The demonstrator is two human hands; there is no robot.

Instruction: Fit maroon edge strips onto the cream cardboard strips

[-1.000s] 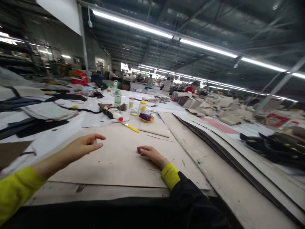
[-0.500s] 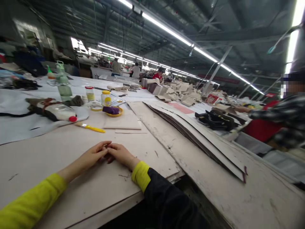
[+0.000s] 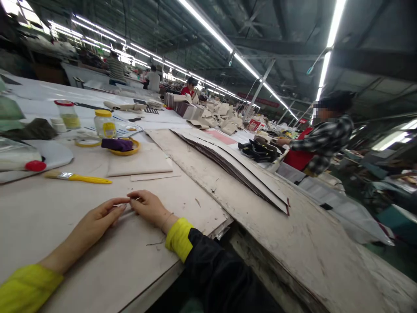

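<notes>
My left hand (image 3: pixel 97 219) rests over the pale board (image 3: pixel 81 256), thumb and fingers apart, with nothing seen between them. Its fingertips meet those of my right hand (image 3: pixel 148 208), whose fingers are bent, loosely spread and likewise without an object. Behind the hands lies a yellow-handled brush (image 3: pixel 80 177). Farther back, a purple cloth (image 3: pixel 116 144) sits on a round yellow dish (image 3: pixel 134 149), beside a flat pale panel (image 3: pixel 140 162). A yellow-lidded jar (image 3: pixel 105 124) and a red-lidded jar (image 3: pixel 69 115) stand behind them.
A bottle with a red cap (image 3: pixel 35 165) lies at the left. Long stacked sheets (image 3: pixel 228 165) rest on the right-hand board (image 3: pixel 260 234), past a dark gap. A person in a checked shirt (image 3: pixel 329 134) stands at the right, near black pieces (image 3: pixel 257 151).
The view has swung right, so the table items appear farther left. My hands, earlier overlapping at the fingers, are now farther apart with only the tips meeting.
</notes>
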